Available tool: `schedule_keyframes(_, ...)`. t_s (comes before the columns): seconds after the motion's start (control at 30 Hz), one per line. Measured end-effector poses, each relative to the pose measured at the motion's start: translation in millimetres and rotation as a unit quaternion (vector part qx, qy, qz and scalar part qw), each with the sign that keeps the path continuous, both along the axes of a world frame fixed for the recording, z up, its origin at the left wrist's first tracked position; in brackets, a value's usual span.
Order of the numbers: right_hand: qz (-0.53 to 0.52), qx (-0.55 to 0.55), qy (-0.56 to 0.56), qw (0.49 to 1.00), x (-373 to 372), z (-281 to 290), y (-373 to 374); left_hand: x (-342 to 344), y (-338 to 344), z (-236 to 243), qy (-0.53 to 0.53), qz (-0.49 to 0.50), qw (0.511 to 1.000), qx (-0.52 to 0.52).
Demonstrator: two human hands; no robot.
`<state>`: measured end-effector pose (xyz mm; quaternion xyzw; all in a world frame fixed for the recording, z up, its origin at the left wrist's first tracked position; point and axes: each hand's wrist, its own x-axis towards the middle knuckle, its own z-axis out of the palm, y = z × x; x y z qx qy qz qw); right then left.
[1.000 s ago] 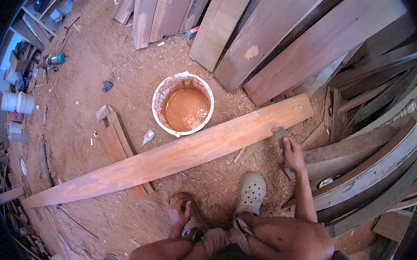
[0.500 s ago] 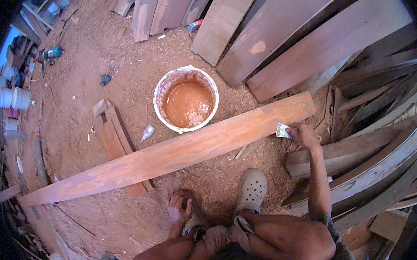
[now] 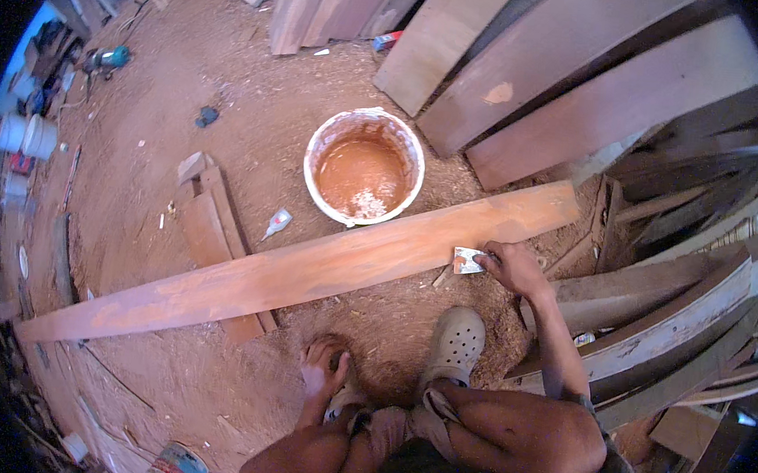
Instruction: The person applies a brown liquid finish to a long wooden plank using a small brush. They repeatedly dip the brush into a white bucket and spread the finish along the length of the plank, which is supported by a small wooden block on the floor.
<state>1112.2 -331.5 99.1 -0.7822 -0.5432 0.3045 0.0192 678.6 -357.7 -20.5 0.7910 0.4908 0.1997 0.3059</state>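
Observation:
A long wooden plank (image 3: 306,271), smeared with orange-brown filler, lies slantwise across the ground before me. My right hand (image 3: 516,268) pinches a small flat putty scraper (image 3: 468,261), pale with orange smears, at the plank's near edge toward its right end. Beyond the plank, a white bucket (image 3: 315,188) holds wet orange-brown filler. My left hand (image 3: 324,373) hangs low beside my left shoe, its fingers curled; a dark patch shows at them, and what they hold, if anything, is unclear.
Several boards (image 3: 573,101) lean at the back right, with curved timbers (image 3: 654,330) stacked on the right. Short wood pieces (image 3: 212,234) lie under the plank's left half. A small white bottle (image 3: 278,222) rests near the bucket. A teal power tool (image 3: 108,58) lies far left.
My right hand with the scraper has moved left and slightly nearer along the plank's near edge. The view has shifted a little; my left hand stays low by the shoe.

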Motion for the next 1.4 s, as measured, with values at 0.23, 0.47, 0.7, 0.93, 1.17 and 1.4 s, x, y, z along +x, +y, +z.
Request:
schedule_keyframes(0.23,0.018,0.264,0.075,0.961,-50.9,96.6,70.2,-7.5,4.9,1.3,-0.008,-0.015,1.0,0.015)
schedule_keyframes(0.47,0.164,0.117,-0.255,0.946,-93.6,18.0,94.1,-9.8,1.3,3.4,-0.004,-0.022,1.0,0.01)
schedule_keyframes(0.7,0.066,0.114,-0.059,0.99,-110.3,71.2,74.9,-16.9,3.9,2.6,-0.041,-0.027,0.999,0.021)
schedule_keyframes(0.93,0.039,0.142,-0.052,0.988,-111.5,88.1,100.4,-19.2,7.3,9.0,-0.023,-0.029,0.997,0.072)
schedule_keyframes(1.17,0.1,0.067,-0.081,0.989,-133.0,36.7,197.1,-19.7,2.9,5.0,-0.02,-0.026,0.998,0.056)
schedule_keyframes(1.4,0.183,0.095,-0.139,0.969,-146.3,-39.2,236.9,-19.1,1.8,-6.3,-0.044,-0.013,0.998,0.039)
